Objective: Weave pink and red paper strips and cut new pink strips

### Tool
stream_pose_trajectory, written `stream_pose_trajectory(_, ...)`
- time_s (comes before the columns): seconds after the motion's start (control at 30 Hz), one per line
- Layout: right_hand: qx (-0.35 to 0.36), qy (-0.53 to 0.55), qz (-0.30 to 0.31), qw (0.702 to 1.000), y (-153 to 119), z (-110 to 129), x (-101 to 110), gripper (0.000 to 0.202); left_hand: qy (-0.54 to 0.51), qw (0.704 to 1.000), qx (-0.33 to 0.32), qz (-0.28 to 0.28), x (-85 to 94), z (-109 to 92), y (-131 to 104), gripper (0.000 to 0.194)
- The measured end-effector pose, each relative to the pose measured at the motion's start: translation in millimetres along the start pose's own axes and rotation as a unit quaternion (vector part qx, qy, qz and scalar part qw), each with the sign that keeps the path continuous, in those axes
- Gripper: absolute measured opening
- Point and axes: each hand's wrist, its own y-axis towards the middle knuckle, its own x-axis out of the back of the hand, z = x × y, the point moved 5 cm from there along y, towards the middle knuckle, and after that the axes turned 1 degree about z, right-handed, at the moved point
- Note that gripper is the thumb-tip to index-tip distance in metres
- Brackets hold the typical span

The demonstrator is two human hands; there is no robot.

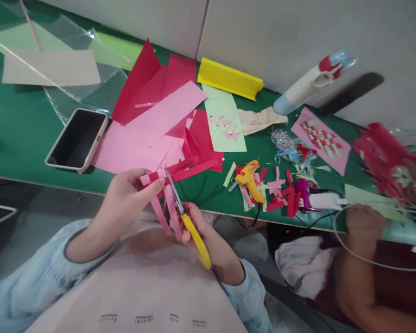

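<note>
My left hand [130, 196] pinches a small weave of pink and red paper strips [159, 178] above the green table's front edge. Several strips hang down from it, and red ones stick out to the right. In my right hand [203, 231] are yellow-handled scissors [197, 240], pointing up and away from me. Their blades [173, 189] lie against the woven strips, near my left thumb. Pink paper sheets [125, 143] and red folded paper [142, 83] lie just beyond my hands.
A phone [78, 140] lies at the left beside clear plastic. To the right are a yellow glue gun [252, 182], paper scraps [279, 192], a purple device [305, 196] and a bottle [307, 85]. A co-worker's hands [365, 222] are at the far right.
</note>
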Motion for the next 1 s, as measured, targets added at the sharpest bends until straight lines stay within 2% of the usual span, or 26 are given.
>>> stream_pose_trajectory(0.4, 0.013, 0.031, 0.033, 0.999, -2.4, -3.6, -2.0, 0.056, 0.001, 1.000, -0.001, 0.002, -0.1, -1.1, -0.5, 0.026)
stream_pose_trajectory(0.63, 0.035, 0.005, 0.021, 0.999, -3.7, -1.5, -0.7, 0.050, -0.008, 1.000, 0.002, 0.003, -0.6, 0.4, -0.5, 0.023)
stream_pose_trajectory(0.87, 0.016, 0.037, 0.024, 0.999, -2.3, -2.9, -2.1, 0.049, 0.004, 1.000, -0.001, 0.008, -0.2, 0.1, -0.2, 0.023)
stream_pose_trajectory(1.0, 0.025, 0.019, 0.012, 0.999, -1.5, -1.0, -2.1, 0.049, 0.006, 1.000, 0.000, 0.000, 0.8, -1.3, -0.9, 0.024)
